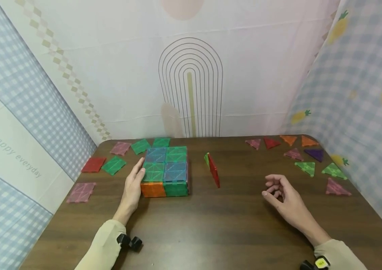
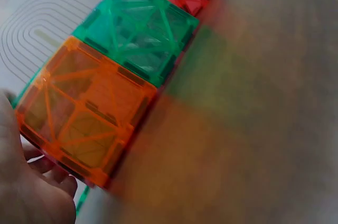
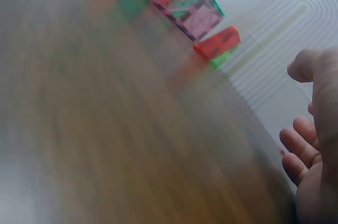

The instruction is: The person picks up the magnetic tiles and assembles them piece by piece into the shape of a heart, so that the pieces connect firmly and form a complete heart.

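Observation:
A low box built from magnetic tiles stands left of the table's middle. Its top has two blue and two green squares; the front shows an orange square beside a green one. My left hand rests along the box's left side, fingers extended, thumb near the top edge. To the right of the box, a red tile stands on edge, a light green tile joined behind it. My right hand hovers over the table's right part, fingers loosely bent, holding nothing.
Several loose square tiles lie at the left, including a red square, a pink square and a green square. Triangle tiles are spread at the back right, among them a purple triangle and a pink triangle. Patterned cloth hangs behind the table.

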The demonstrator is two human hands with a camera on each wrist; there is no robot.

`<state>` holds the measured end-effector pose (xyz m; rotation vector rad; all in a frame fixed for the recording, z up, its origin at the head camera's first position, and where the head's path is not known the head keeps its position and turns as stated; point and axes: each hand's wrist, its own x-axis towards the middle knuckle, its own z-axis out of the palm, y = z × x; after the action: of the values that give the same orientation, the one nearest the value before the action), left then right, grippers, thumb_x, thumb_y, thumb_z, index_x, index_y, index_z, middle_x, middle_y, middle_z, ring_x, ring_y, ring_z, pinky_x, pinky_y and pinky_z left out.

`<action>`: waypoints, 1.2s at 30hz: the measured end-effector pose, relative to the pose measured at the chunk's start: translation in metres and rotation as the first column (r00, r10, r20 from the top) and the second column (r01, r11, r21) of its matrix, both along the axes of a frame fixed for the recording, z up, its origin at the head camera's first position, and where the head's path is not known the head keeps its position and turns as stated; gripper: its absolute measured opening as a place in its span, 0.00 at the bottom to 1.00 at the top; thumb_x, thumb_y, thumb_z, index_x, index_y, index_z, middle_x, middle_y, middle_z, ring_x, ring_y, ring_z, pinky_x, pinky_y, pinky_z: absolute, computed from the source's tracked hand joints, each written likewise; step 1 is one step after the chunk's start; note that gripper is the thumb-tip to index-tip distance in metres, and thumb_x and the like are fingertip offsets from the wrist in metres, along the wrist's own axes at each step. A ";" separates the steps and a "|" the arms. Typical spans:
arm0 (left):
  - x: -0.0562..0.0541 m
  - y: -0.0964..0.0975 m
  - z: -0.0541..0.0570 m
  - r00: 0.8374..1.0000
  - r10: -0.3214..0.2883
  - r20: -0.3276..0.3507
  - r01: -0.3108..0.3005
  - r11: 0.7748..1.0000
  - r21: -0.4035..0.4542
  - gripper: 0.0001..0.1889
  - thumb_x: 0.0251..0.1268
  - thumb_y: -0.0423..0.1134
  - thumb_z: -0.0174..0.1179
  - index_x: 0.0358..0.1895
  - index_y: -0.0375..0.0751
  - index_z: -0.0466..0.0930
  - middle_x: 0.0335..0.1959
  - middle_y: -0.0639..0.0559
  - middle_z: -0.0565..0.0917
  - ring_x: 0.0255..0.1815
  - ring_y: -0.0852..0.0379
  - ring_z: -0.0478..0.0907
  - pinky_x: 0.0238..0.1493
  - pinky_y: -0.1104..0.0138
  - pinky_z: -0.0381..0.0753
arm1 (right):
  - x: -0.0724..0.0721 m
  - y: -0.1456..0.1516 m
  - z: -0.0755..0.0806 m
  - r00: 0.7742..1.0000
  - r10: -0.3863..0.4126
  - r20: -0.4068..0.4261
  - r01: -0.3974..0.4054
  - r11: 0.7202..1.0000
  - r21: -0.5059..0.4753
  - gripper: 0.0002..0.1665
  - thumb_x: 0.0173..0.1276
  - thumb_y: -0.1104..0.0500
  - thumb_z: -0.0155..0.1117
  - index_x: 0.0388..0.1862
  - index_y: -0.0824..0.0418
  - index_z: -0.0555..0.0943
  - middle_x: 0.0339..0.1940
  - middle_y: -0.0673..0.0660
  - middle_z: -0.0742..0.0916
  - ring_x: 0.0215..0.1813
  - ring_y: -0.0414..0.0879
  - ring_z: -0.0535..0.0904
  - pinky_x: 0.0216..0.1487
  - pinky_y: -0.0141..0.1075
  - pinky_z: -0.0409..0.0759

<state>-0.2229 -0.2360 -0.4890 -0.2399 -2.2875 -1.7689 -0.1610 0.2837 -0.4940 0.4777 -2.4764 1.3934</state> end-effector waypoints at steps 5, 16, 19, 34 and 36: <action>-0.016 -0.012 -0.028 0.996 -0.073 0.057 0.069 0.995 0.067 0.37 0.92 0.61 0.46 0.93 0.52 0.54 0.93 0.53 0.54 0.93 0.48 0.47 0.91 0.46 0.45 | 0.005 0.016 0.000 0.999 -0.009 -0.039 0.008 0.999 -0.035 0.26 0.82 0.70 0.66 0.74 0.71 0.71 0.55 0.66 0.82 0.48 0.37 0.81 0.44 0.27 0.79; 0.005 0.022 0.010 0.999 -0.012 0.051 0.011 1.000 0.010 0.32 0.94 0.43 0.33 0.91 0.35 0.50 0.93 0.38 0.50 0.94 0.37 0.42 0.90 0.39 0.40 | 0.010 0.035 -0.002 0.996 -0.067 -0.065 0.064 0.997 -0.049 0.27 0.81 0.72 0.66 0.74 0.70 0.72 0.54 0.60 0.82 0.47 0.36 0.81 0.44 0.25 0.79; 0.004 0.023 0.006 0.999 -0.006 0.032 0.005 0.999 0.035 0.33 0.93 0.45 0.34 0.91 0.35 0.52 0.93 0.38 0.51 0.93 0.36 0.44 0.90 0.38 0.40 | 0.009 0.043 -0.002 0.992 -0.095 -0.088 0.090 0.994 -0.065 0.27 0.79 0.75 0.66 0.74 0.71 0.72 0.55 0.55 0.83 0.47 0.35 0.81 0.42 0.24 0.78; 0.008 0.016 0.003 1.000 -0.018 -0.005 0.018 0.998 0.068 0.37 0.90 0.51 0.48 0.92 0.43 0.52 0.93 0.41 0.53 0.93 0.37 0.45 0.88 0.35 0.44 | 0.007 0.114 0.018 0.877 -0.470 -0.099 0.477 0.878 0.051 0.37 0.75 0.60 0.77 0.78 0.66 0.72 0.62 0.39 0.78 0.50 0.19 0.74 0.49 0.11 0.70; 0.010 0.014 0.004 1.000 -0.004 -0.030 0.005 0.999 0.047 0.39 0.87 0.49 0.54 0.92 0.45 0.52 0.92 0.43 0.56 0.93 0.39 0.48 0.89 0.36 0.47 | 0.006 0.127 0.017 0.870 -0.489 -0.064 0.493 0.866 0.083 0.41 0.75 0.58 0.78 0.80 0.68 0.70 0.66 0.51 0.78 0.52 0.19 0.73 0.48 0.11 0.69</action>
<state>-0.2130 -0.2216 -0.4849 -0.2616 -2.2229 -1.8068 -0.1550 0.4105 -0.4771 -0.1137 -2.4018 1.0458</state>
